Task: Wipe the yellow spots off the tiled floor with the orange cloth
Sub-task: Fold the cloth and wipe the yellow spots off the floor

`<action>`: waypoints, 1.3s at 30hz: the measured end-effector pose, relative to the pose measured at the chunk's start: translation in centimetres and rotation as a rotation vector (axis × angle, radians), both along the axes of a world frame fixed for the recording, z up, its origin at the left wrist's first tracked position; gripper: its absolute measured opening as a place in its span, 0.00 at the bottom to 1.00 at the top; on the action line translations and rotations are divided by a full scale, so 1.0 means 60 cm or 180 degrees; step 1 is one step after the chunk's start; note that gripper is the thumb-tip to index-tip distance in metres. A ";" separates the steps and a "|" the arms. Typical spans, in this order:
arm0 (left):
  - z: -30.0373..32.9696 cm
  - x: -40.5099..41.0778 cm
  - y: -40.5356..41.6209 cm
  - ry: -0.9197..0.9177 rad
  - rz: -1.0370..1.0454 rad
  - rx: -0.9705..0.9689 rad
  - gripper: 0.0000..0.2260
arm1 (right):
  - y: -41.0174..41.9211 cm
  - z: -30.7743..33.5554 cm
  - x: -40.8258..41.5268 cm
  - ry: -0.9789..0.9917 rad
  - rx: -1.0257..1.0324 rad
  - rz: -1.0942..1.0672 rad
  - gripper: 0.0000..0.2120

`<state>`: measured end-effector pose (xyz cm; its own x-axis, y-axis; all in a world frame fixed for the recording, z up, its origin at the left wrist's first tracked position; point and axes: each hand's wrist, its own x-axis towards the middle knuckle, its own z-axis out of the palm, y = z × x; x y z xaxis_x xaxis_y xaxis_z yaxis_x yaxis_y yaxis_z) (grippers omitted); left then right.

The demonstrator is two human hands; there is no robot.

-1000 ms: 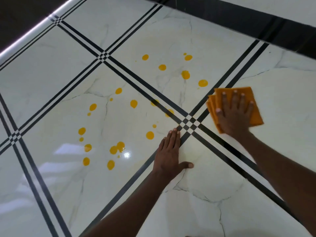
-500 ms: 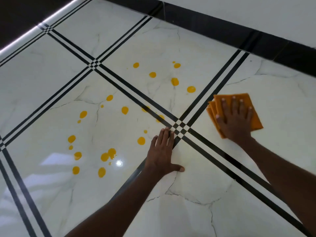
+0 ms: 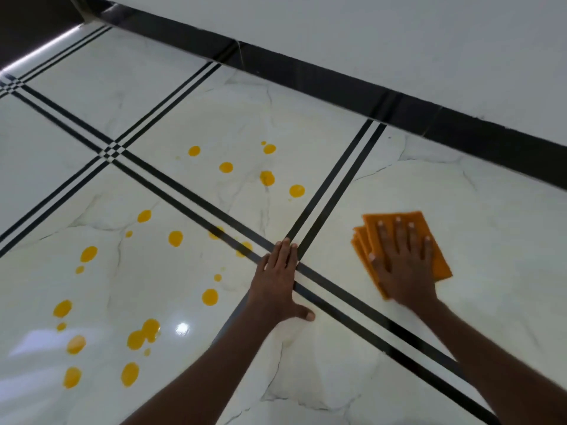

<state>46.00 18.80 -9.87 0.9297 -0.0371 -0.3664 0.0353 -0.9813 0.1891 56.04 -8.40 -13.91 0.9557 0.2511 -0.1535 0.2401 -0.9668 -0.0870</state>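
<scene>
Judging by the floor [image 3: 322,363], you have hardly begun: every yellow spot I can see is whole and round, with no smear or streak among them. One group of spots [image 3: 267,178] lies on the tile beyond the line crossing [image 3: 294,256], nearer the wall; a bigger scatter [image 3: 144,332] lies left of the crossing and runs down towards you. Two spots sit right on the dark line just left of it.

Your right hand [image 3: 402,268] is spread flat, fingers splayed, pressing the cloth [image 3: 441,265] onto the tile right of the crossing, well apart from any spot. The cloth looks folded into layers, though its near edge is blurred, so I can't be sure. The tile around it shows no yellow.

Your left hand [image 3: 279,286] is also flat and released, fingers together, thumb out, grasping nothing; it rests on the floor with fingertips at the crossing, seemingly as a prop.

All the wiping is left to do.
</scene>
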 end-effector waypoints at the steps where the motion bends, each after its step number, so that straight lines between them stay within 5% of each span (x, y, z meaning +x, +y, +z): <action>1: -0.001 0.000 -0.002 0.0009 0.0001 0.0004 0.66 | -0.002 0.003 0.050 -0.0027 0.0028 -0.0146 0.36; 6: -0.013 0.006 -0.001 0.0035 0.0020 0.0002 0.67 | 0.121 0.009 0.213 0.0123 0.0243 -0.0289 0.42; 11: -0.004 0.005 0.004 0.0050 0.0055 -0.0080 0.67 | 0.134 -0.001 0.034 -0.0151 0.0215 0.0542 0.34; 15: 0.006 0.006 0.002 0.0063 0.0075 -0.0104 0.67 | -0.018 0.015 -0.059 0.0030 0.0037 0.0155 0.35; 22: -0.012 0.004 0.003 0.0004 0.0065 -0.0034 0.67 | 0.026 0.000 0.175 -0.0142 0.0226 -0.0550 0.38; 25: -0.013 0.004 0.003 0.0014 0.0095 -0.0071 0.67 | 0.103 -0.005 0.086 -0.0344 0.0119 -0.0064 0.34; 28: -0.004 0.006 0.003 0.0074 0.0083 -0.0042 0.67 | 0.033 0.008 -0.054 -0.0183 0.0171 0.0509 0.35; 33: 0.005 0.005 0.000 0.0072 0.0046 -0.0027 0.66 | -0.148 0.009 -0.066 0.0034 -0.0077 -0.0501 0.36; 36: -0.001 0.005 -0.002 -0.0006 0.0019 0.0043 0.66 | -0.103 0.008 0.042 0.0016 0.0231 -0.1018 0.39; 39: -0.001 -0.008 -0.006 -0.0036 0.0089 0.0038 0.64 | 0.032 -0.008 0.063 -0.0285 0.0303 -0.0695 0.37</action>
<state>45.53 18.46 -9.90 0.9344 -0.0066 -0.3560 0.0608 -0.9822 0.1778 59.85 -6.49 -14.37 0.9976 0.0464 -0.0514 0.0372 -0.9851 -0.1681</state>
